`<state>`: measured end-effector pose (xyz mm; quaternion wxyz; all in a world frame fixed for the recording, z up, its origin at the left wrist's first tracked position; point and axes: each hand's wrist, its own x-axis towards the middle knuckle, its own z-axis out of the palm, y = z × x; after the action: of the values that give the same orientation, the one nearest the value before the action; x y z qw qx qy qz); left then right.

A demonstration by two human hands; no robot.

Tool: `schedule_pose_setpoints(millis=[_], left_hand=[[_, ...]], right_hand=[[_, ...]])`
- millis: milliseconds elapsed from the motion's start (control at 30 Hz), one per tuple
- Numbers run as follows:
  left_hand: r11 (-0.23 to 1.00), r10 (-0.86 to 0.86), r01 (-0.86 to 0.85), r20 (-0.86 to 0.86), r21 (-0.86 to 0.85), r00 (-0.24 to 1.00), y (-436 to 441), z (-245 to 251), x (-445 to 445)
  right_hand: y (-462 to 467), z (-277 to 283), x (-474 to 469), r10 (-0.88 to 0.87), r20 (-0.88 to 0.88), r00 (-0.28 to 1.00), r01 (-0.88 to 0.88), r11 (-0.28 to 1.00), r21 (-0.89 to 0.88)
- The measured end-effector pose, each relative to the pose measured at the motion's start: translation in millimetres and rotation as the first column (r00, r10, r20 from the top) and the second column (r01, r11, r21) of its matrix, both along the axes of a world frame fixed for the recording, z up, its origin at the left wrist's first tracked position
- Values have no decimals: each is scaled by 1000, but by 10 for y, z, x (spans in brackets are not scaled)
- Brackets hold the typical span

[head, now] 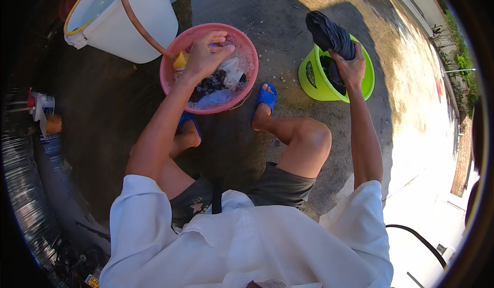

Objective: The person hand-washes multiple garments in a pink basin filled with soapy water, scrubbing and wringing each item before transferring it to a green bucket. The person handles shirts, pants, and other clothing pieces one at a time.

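Note:
Above the pink basin (255, 62) my left hand (206, 54) is raised with its fingers apart, holding nothing. Soapy water fills the basin, with dark cloth (210, 84), a pale translucent bag or cloth (232, 72) and bluish cloth (214, 99) in it. A yellow object (180, 61) shows at the basin's left side, partly behind my wrist. My right hand (352, 65) grips a bunched dark garment (330, 33) over the rim of the lime-green bucket (313, 81). More dark cloth (332, 72) lies inside that bucket.
A large white tub (142, 25) of water stands at the upper left. From it a brown hose (139, 22) bends over into the basin. My feet in blue slippers (266, 97) rest on wet concrete (285, 29) by the basin. Sunlit ground (418, 133) and plants (461, 62) lie at right.

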<state>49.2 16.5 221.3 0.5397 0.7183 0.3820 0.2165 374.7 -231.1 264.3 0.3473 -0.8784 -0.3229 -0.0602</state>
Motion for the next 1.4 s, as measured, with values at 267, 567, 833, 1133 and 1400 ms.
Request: schedule_pose_setpoints(millis=[267,567,833,1133,1400], left_hand=[[798,-42,259,-378,545,925,-259,-1175,-565],[839,48,70,201,-539,978,-69,-555,-98],[964,-157,237,466,-119,871,374,1309,-491],[917,109,15,285,-399,952,542,371,-961],[965,50,-15,127,-261,991,425,-402,-730]], right_hand=[[74,-255,201,226,-70,972,-236,947,-219],[1240,-990,-1370,674,-388,629,-776,575,-258],[1592,-293,-1727,705,-633,319,-581,673,457],[1613,-749,-1422,256,-391,884,-375,887,-268],[1932,-1154,-2463,394,-379,837,-522,782,-341]])
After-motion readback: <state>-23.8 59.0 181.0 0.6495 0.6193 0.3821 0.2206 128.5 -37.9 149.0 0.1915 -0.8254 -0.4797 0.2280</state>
